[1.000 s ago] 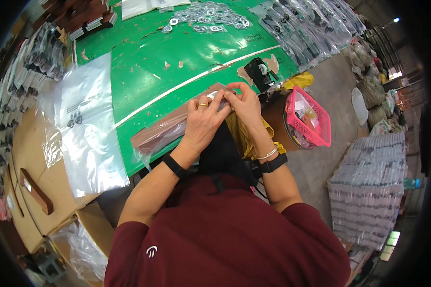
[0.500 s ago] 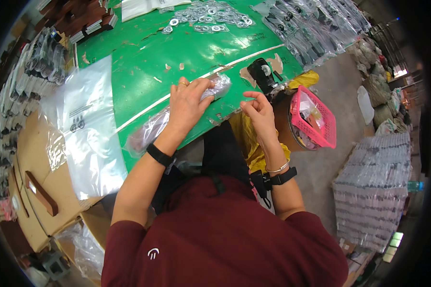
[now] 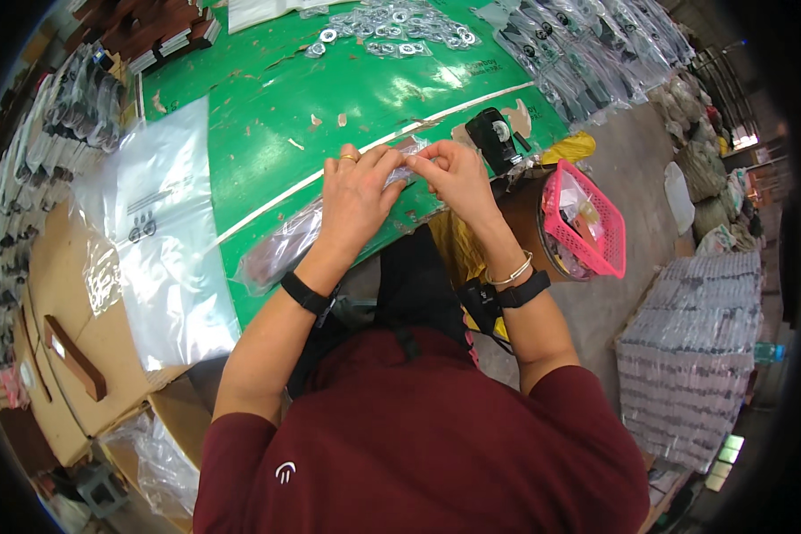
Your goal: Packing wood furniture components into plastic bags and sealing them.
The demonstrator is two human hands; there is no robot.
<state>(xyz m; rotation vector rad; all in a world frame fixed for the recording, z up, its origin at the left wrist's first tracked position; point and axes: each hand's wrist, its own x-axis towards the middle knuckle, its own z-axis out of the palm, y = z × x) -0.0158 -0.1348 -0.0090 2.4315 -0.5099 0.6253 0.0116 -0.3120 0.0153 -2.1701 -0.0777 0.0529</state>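
Note:
A long, narrow clear plastic bag (image 3: 280,247) lies slantwise along the near edge of the green table, with a brownish piece dimly visible inside. My left hand (image 3: 356,198) lies over its middle, fingers bent and gripping it against the table. At the bag's far right end, my right hand (image 3: 458,182) pinches thumb and fingers together on the plastic, close to the left fingertips. The fingers partly hide that end. Just right of my right hand stands a black tape dispenser (image 3: 489,142) with a pale roll.
Flat clear bags (image 3: 169,231) overhang the table's left side. Small packets of metal rings (image 3: 400,31) lie at the back, and bagged parts (image 3: 578,53) at the back right. A pink basket (image 3: 610,227) stands right of the table, wrapped stacks (image 3: 685,356) beyond it.
My right hand has moved left and up onto the bag's end, closing its fingers there. My left hand stays on the bag, its fingers slightly shifted.

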